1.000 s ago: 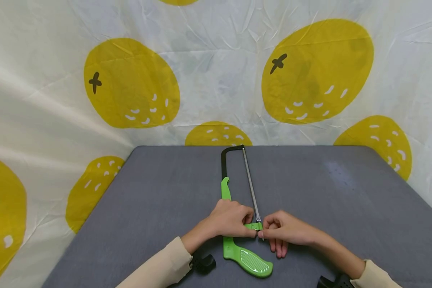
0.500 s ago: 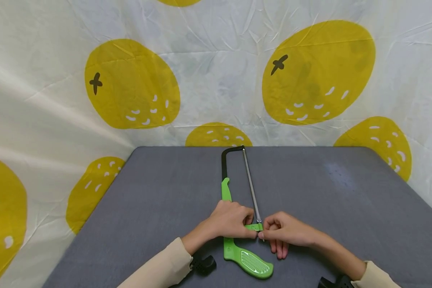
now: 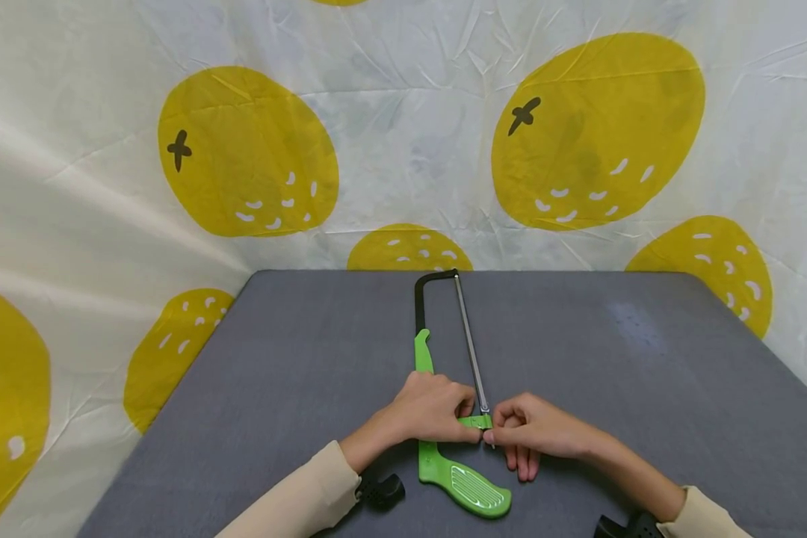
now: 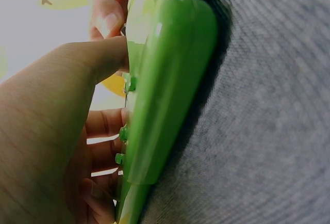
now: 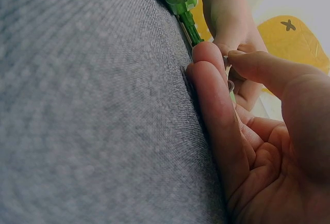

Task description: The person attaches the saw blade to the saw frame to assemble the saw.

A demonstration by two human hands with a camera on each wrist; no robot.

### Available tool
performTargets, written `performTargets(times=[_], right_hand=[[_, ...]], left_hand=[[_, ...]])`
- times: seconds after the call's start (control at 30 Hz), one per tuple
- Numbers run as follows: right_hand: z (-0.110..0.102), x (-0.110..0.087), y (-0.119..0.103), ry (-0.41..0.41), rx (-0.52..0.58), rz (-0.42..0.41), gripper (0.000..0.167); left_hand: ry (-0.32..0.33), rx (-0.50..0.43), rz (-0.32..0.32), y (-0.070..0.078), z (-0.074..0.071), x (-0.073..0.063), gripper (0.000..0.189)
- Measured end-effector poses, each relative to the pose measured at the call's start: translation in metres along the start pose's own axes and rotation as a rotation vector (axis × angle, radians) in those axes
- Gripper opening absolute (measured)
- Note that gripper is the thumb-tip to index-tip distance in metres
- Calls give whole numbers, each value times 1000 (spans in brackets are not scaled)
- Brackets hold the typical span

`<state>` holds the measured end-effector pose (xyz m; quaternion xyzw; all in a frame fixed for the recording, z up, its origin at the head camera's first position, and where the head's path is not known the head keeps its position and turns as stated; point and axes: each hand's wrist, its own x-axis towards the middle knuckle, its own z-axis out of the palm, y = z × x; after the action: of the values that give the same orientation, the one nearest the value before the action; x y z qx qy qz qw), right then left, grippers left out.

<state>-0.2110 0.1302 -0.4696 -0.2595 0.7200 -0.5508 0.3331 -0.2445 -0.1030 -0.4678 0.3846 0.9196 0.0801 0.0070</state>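
A hacksaw point(image 3: 472, 487) with a green handle and black front frame lies flat on the grey table. Its thin silver blade point(image 3: 469, 340) runs along the right side. My left hand point(image 3: 427, 409) lies over the green frame, holding it by the short green crosspiece point(image 3: 474, 422) at the blade's near end. Just right of it, my right hand point(image 3: 541, 430) pinches a small metal piece point(image 3: 493, 446) below that crosspiece. Fingers mostly hide the piece. In the left wrist view, the green frame point(image 4: 175, 64) stands close beside the thumb.
The grey cloth-covered table point(image 3: 323, 344) extends around the saw. Behind it hangs a white curtain point(image 3: 410, 149) with large yellow fruit prints. A black wrist camera point(image 3: 383, 492) sits under the left wrist, and another black wrist camera point(image 3: 625, 525) is by the right sleeve.
Both hands keep the same hold on the hacksaw, and the saw stays in place. Only the head view shifts slightly.
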Motion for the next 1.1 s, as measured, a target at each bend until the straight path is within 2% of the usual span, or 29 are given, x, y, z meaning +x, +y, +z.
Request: performTargets(times=[0.8, 1.1], right_hand=[[2, 1, 6, -7, 18, 16, 37], [-1, 2, 0, 25, -33, 22, 34]], left_hand=[[-14, -20, -3, 0, 4, -3, 38], [9, -2, 5, -2, 1, 1, 38]])
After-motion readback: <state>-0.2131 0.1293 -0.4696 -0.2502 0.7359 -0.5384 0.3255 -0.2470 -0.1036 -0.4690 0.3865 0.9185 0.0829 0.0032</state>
